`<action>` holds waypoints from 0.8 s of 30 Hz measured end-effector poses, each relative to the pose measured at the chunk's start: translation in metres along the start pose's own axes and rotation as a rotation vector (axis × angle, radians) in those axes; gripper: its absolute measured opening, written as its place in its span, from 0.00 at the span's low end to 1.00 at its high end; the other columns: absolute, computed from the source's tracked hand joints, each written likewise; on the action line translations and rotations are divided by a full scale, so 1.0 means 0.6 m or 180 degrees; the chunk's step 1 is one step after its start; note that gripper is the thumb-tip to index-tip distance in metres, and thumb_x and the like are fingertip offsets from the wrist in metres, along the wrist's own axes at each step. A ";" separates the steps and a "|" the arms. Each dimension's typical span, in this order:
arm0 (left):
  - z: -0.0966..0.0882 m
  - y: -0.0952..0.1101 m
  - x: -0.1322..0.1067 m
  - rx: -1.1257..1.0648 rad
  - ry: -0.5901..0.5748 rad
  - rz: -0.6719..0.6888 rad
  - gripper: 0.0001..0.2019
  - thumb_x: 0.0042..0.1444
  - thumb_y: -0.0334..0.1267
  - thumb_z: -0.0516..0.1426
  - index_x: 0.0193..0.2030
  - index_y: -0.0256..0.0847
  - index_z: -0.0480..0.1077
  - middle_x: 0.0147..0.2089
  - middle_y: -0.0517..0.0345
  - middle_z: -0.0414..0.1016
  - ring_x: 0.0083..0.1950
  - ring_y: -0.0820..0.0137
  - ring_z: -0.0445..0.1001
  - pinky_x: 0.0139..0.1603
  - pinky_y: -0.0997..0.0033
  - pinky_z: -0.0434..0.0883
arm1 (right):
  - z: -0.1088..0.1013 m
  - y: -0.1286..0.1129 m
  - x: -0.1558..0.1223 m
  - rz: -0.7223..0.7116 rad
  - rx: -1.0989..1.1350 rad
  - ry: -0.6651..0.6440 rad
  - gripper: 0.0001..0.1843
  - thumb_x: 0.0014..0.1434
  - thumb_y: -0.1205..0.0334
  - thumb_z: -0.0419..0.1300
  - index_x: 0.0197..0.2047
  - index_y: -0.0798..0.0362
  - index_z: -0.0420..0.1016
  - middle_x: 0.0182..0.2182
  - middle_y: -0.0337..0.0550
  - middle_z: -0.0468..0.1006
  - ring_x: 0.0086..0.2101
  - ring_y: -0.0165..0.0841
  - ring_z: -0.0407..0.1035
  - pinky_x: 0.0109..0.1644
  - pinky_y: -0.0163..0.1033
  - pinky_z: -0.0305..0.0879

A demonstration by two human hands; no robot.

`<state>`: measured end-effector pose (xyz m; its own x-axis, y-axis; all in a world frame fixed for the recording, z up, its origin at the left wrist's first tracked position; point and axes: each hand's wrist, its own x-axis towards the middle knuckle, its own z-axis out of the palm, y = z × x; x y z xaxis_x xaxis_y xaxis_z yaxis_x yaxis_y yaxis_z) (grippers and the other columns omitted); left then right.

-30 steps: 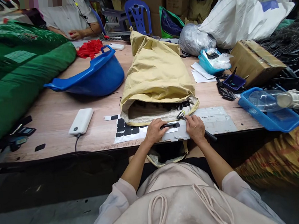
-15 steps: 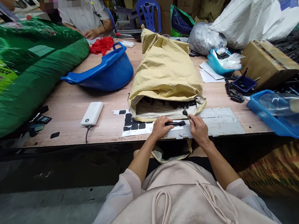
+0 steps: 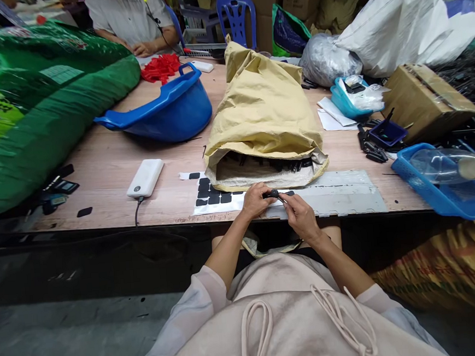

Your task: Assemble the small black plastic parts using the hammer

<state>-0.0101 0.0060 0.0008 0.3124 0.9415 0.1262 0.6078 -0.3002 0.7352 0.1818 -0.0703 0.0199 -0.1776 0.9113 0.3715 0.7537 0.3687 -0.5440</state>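
Note:
My left hand point(image 3: 256, 200) is closed on a slim black plastic part point(image 3: 282, 194) lying on a grey metal plate point(image 3: 337, 195) at the table's near edge. My right hand point(image 3: 300, 217) grips a small roller tool point(image 3: 274, 194), its head pressed on the part close to my left fingers. Just left of my hands lies a white sheet of black adhesive pads point(image 3: 212, 195). Behind them a tan paper sack point(image 3: 263, 118) lies open toward me, with black parts showing in its mouth.
A white power bank point(image 3: 145, 178) with a cable and a blue basin point(image 3: 166, 109) sit to the left, beside a big green sack point(image 3: 30, 106). A blue tray with a bottle point(image 3: 443, 175) and a cardboard box point(image 3: 424, 97) are right. Another person point(image 3: 130, 16) sits across.
My right hand has swung the roller leftward and down, from the sack's mouth onto the black part held by my left hand. The camera view shifted slightly.

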 end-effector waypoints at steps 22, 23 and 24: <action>-0.005 0.011 -0.004 0.0084 0.0006 0.0008 0.11 0.52 0.32 0.66 0.42 0.46 0.82 0.43 0.57 0.79 0.51 0.60 0.75 0.55 0.60 0.72 | -0.049 0.088 0.036 0.0327 -0.0817 0.0587 0.18 0.71 0.62 0.53 0.57 0.48 0.81 0.38 0.47 0.78 0.41 0.39 0.70 0.47 0.40 0.66; -0.005 0.011 -0.003 0.0080 0.0006 0.0018 0.11 0.52 0.32 0.66 0.43 0.46 0.82 0.43 0.57 0.79 0.51 0.60 0.75 0.55 0.60 0.72 | -0.048 0.100 0.039 0.0322 -0.0993 0.0553 0.19 0.70 0.64 0.53 0.56 0.49 0.82 0.37 0.47 0.78 0.40 0.39 0.68 0.46 0.40 0.64; -0.005 0.010 -0.003 0.0079 0.0007 0.0026 0.11 0.52 0.32 0.66 0.43 0.45 0.81 0.43 0.57 0.79 0.51 0.60 0.75 0.55 0.60 0.72 | -0.045 0.110 0.041 0.0303 -0.1136 0.0514 0.19 0.69 0.65 0.53 0.56 0.49 0.82 0.37 0.47 0.77 0.39 0.38 0.67 0.45 0.40 0.63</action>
<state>-0.0092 0.0028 0.0071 0.3158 0.9393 0.1338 0.6230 -0.3117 0.7174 0.2446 -0.0286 0.0135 -0.0162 0.8872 0.4610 0.9395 0.1713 -0.2967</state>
